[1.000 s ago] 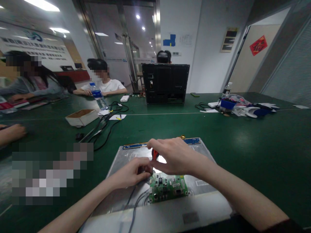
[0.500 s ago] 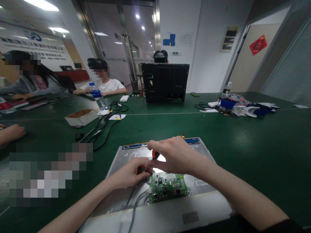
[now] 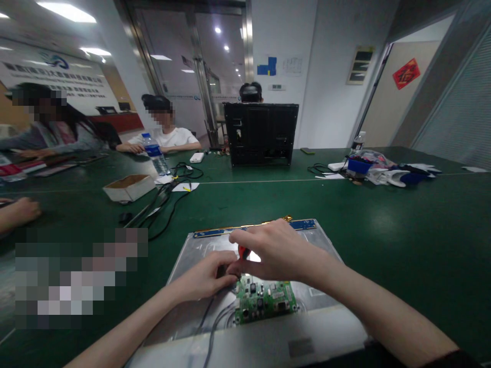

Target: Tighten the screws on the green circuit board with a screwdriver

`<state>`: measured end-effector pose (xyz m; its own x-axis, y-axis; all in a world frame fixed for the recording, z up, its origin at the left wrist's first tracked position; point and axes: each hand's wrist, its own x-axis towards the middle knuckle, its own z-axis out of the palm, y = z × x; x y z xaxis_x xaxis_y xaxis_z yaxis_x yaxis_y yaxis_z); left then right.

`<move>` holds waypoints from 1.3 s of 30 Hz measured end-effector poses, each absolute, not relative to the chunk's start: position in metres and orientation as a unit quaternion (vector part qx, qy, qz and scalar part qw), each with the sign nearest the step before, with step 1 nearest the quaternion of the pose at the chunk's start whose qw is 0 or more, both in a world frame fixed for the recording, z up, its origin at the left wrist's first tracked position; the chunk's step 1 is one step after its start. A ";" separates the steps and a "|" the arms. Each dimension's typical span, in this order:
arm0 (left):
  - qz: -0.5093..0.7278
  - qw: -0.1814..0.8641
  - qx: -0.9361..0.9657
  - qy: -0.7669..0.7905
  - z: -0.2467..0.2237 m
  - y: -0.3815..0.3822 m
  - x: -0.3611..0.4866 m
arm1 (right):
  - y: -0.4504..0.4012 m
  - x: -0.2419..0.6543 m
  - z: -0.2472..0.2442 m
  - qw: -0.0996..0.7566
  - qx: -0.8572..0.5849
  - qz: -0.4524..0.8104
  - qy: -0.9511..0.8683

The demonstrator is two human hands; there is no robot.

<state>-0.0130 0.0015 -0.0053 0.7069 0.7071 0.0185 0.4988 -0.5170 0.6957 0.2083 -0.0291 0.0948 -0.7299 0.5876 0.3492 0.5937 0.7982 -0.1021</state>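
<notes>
A green circuit board (image 3: 264, 302) lies on a flat silver metal panel (image 3: 326, 319) in front of me, with grey cables at its left side. My right hand (image 3: 268, 250) is closed round a red-handled tool (image 3: 242, 251), held upright above the board's upper left corner; its tip is hidden. Beside it, my left hand (image 3: 215, 273) has its fingers pinched at the same corner, and what lies between them is too small to make out. A narrow blue strip board (image 3: 303, 225) runs along the panel's far edge.
Beyond the panel on the green table (image 3: 383, 204) are an open white box (image 3: 128, 188), black cables (image 3: 172, 209), a water bottle (image 3: 155, 153), a black monitor frame (image 3: 261, 134) and a blue container with bags (image 3: 358, 164). Several people sit around; a person's hand (image 3: 25, 210) is at left.
My right hand and the red-handled tool have shifted very slightly down and left. My left hand has stayed almost in place.
</notes>
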 end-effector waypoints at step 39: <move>0.163 0.375 0.849 0.334 0.000 0.000 -0.009 | -0.032 0.208 0.100 0.159 -0.370 0.007 -0.915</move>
<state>-0.0093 0.0003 -0.0002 0.7228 0.6906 0.0266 0.4453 -0.4948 0.7463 0.2079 -0.0317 0.0995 -0.6752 0.6803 0.2852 0.6757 0.7255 -0.1310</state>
